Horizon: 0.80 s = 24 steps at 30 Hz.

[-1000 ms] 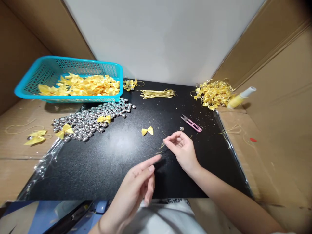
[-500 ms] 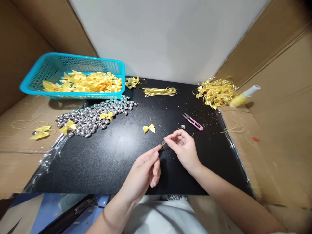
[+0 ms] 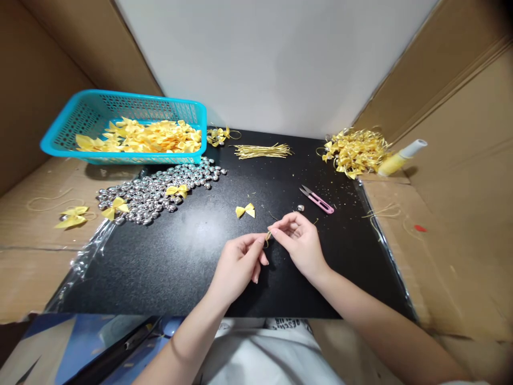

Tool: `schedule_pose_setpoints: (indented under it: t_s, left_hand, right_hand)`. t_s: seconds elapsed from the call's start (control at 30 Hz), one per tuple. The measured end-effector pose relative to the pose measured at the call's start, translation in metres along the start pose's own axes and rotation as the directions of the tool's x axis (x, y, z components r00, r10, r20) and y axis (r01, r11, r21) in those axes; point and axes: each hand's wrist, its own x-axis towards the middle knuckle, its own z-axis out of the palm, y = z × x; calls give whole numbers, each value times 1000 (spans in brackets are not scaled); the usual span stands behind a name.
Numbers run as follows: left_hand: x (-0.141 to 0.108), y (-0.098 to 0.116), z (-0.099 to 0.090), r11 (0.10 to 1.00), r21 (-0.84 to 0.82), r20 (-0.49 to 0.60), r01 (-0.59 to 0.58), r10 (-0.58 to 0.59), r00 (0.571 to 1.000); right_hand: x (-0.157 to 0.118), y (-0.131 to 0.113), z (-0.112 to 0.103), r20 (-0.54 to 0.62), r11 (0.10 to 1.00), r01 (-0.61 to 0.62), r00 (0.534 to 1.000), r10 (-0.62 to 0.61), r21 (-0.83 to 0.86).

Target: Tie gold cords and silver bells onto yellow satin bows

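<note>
Over the black table top, my left hand (image 3: 239,263) and my right hand (image 3: 300,240) meet fingertip to fingertip. Between them is a thin gold cord (image 3: 267,240), bent into a small loop. Thumb and forefinger of each hand are pinched on it. The cord's free end shows beyond my right hand. Just past my hands lies a yellow ribbon bow (image 3: 245,210). A single silver bead (image 3: 300,208) sits beyond my right fingers, and pink thread snips (image 3: 317,199) lie a little farther off.
A turquoise basket (image 3: 203,128) of yellow bows stands at the back left, with many silver beads (image 3: 160,187) spread before it. Cut gold cords (image 3: 262,151) lie at the back. Finished-looking bow pieces (image 3: 355,152) are heaped right, beside a yellow thread spool (image 3: 395,162).
My left hand has moved up, and its thumb has closed against the forefinger on the cord. My right hand stays almost in place. The view has shifted slightly.
</note>
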Motion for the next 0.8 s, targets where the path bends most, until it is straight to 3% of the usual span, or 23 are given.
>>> schedule_pose_setpoints:
  t_s: [0.2, 0.8]
  left_hand:
    - [0, -1, 1, 999, -53, -44, 0, -2, 999]
    - [-1, 5, 2, 988, 145, -58, -45, 54, 997]
  right_hand:
    - [0, 3, 0, 7, 1000, -7, 1000, 7, -1]
    - [1, 1, 0, 26, 1000, -28, 999, 28, -9]
